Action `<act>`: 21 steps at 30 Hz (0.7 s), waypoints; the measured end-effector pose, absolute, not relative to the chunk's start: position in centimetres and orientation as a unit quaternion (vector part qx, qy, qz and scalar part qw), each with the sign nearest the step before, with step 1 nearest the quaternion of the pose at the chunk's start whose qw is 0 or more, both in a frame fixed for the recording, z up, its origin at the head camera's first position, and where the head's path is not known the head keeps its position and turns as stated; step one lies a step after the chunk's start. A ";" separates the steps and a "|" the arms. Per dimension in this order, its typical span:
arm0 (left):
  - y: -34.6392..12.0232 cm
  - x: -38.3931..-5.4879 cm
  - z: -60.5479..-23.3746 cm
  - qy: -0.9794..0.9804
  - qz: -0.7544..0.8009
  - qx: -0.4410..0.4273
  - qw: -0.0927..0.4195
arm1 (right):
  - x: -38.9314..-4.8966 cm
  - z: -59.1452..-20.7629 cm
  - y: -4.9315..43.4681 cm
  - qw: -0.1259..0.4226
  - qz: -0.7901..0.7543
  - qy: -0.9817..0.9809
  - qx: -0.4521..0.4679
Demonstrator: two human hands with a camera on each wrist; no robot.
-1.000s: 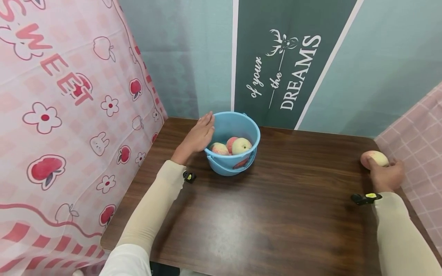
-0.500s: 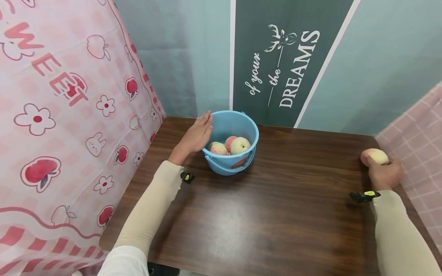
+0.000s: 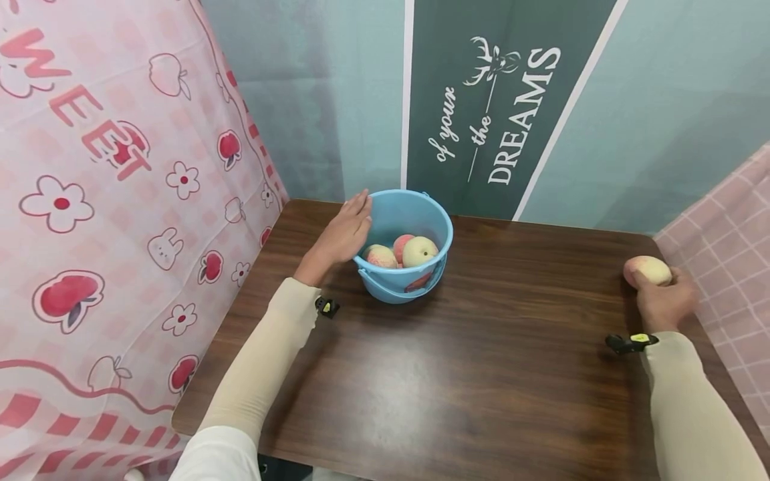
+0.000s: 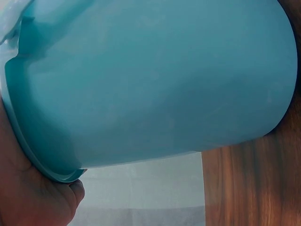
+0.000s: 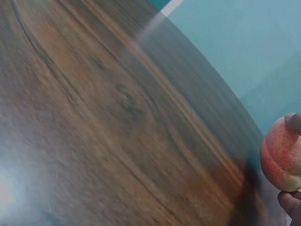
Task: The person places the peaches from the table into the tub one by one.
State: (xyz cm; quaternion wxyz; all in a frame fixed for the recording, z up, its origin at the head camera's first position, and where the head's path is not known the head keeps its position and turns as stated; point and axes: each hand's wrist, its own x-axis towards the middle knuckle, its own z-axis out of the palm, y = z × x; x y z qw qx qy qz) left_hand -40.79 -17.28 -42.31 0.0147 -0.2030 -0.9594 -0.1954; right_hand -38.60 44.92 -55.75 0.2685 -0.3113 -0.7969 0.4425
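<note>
A light blue bucket (image 3: 402, 287) stands upright toward the back of the table, left of its middle. Inside lie several peaches (image 3: 419, 252), pale yellow and pinkish red. My left hand (image 3: 344, 230) rests against the bucket's left rim with its fingers straight; the left wrist view shows the hand (image 4: 42, 197) touching the rim beside the bucket wall (image 4: 155, 84). Far off at the right end of the table, my right hand (image 3: 666, 300) grips another peach (image 3: 648, 270) between thumb and fingers. That peach (image 5: 278, 157) appears at the right edge of the right wrist view, just partly covered by fingertips.
The dark brown wooden table (image 3: 493, 374) reaches back to a teal and green printed cloth (image 3: 337, 100). A pink fruit-patterned cloth (image 3: 138, 234) hangs on the left. On the right hangs a pink checked cloth (image 3: 730, 247).
My right hand and the peach it grips have shifted slightly to the left. My left hand stays on the bucket rim. The head view has tilted a little.
</note>
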 end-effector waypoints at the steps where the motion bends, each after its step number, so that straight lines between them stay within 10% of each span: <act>1: -17.3 -40.8 -42.3 -0.959 -0.196 -0.203 0.015 | -38.6 -55.6 44.7 0.266 0.443 -0.799 -0.309; 21: -16.9 -40.4 -42.1 -0.959 -0.209 -0.190 0.011 | -38.6 -51.8 40.3 0.309 0.502 -0.775 -0.228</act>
